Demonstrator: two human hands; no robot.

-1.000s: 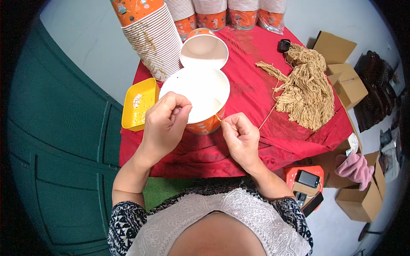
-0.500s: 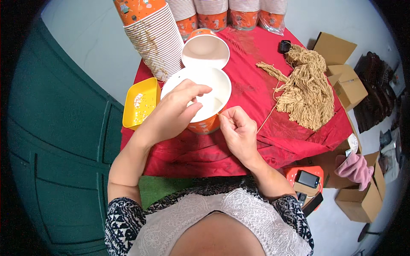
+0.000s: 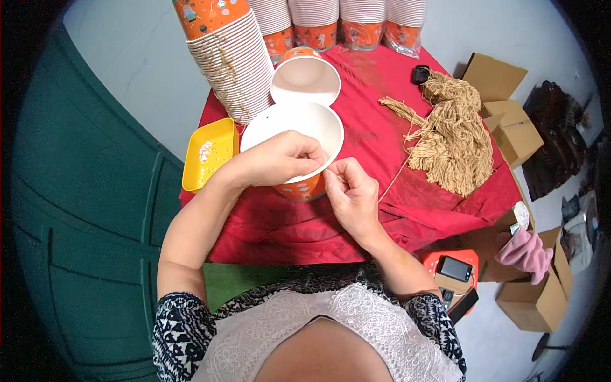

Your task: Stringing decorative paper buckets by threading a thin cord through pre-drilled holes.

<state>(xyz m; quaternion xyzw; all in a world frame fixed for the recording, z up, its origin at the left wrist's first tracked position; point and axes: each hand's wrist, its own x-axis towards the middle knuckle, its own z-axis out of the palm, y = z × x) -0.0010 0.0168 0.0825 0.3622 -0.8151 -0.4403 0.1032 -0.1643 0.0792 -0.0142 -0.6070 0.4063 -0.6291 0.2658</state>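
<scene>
A white-lined orange paper bucket [image 3: 289,121] stands upright on a red cloth-covered table [image 3: 369,108]. At the bucket's near-right rim, the right hand [image 3: 351,191] pinches a tan yarn strand [image 3: 394,180]; the left hand [image 3: 280,158] is curled, its grip hidden. Right of the bucket lies a tan yarn bundle [image 3: 452,140]; left, a yellow rectangular tray [image 3: 220,132]. Far left stands a dark green panelled door [image 3: 89,223]; far right, an open brown cardboard box [image 3: 534,300].
</scene>
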